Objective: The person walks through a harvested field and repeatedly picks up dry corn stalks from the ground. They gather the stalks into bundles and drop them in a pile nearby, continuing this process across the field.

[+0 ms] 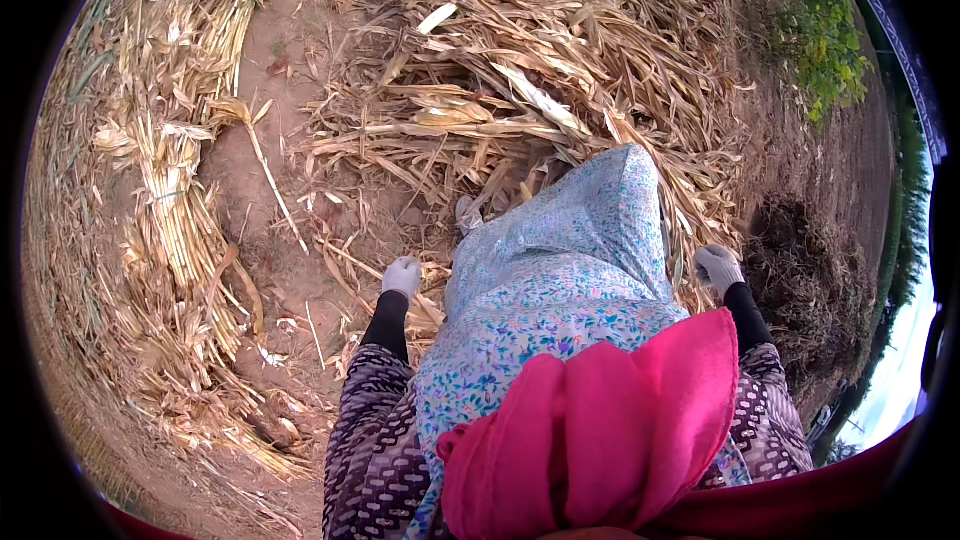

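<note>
My left hand (402,277), in a pale glove, hangs beside the floral apron (555,270) over soil and scattered husks. Its fingers look curled, but whether anything is inside cannot be told. On the apron's other side, my right hand (718,268), gloved too, has bent fingers near the edge of the dry corn stalks (570,37); its palm is hidden. One shoe (469,214) shows at the apron's edge, among dry leaves. A pink cloth (600,427) covers part of the apron.
Bundled corn stalks (176,217), tied round the middle, lie on the left. A single stalk (274,180) rests on bare soil between them and the loose heap. At right are a dark brushy pile (806,285) and a green leafy plant (821,37).
</note>
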Demonstrator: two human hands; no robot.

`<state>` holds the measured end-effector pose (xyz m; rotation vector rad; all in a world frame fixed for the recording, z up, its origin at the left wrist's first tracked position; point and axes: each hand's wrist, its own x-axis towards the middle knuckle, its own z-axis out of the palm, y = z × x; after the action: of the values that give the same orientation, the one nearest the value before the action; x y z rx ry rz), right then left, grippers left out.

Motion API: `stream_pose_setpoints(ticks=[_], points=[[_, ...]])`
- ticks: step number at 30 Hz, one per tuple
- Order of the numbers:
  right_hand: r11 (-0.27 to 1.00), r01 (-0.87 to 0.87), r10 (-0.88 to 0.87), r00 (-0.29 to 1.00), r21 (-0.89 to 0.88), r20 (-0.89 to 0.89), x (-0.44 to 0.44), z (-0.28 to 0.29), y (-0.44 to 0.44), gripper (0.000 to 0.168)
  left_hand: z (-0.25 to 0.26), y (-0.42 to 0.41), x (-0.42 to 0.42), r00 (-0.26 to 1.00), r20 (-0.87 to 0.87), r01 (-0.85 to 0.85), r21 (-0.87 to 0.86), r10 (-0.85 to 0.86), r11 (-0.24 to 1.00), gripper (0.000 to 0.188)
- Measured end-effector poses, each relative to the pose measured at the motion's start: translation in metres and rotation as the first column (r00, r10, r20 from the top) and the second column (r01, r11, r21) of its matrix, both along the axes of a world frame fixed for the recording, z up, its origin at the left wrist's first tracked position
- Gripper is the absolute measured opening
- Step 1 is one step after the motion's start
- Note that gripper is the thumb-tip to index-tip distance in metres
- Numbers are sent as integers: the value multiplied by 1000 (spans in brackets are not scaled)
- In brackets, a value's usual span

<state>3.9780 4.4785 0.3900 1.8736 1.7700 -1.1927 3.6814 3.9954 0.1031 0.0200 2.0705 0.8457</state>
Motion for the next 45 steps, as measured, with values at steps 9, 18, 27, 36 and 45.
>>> stream_pose_setpoints(ticks=[9, 18, 27, 36, 45], points=[[993, -23, 17, 999, -119, -49, -58, -11, -13, 18, -39, -73, 38, 953, 265, -113, -147, 149, 983, 32], [998, 38, -36, 999, -50, 37, -19, -10, -38, 17, -11, -64, -4, 985, 20, 169, -251, -169, 953, 36], [941, 336, -334, 941, -36, 43, 72, 10, -91, 18, -22, 71, -101, 981, 130, 125, 138, -143, 982, 21], [955, 279, -273, 960, -101, 62, 46, -2, -86, 20, -38, 48, -75, 991, 63, 107, 183, -120, 977, 21], [950, 292, -296, 955, -109, -15, 42, -15, -66, 22, -26, -12, -52, 781, 108, 618, -273, -615, 737, 36]])
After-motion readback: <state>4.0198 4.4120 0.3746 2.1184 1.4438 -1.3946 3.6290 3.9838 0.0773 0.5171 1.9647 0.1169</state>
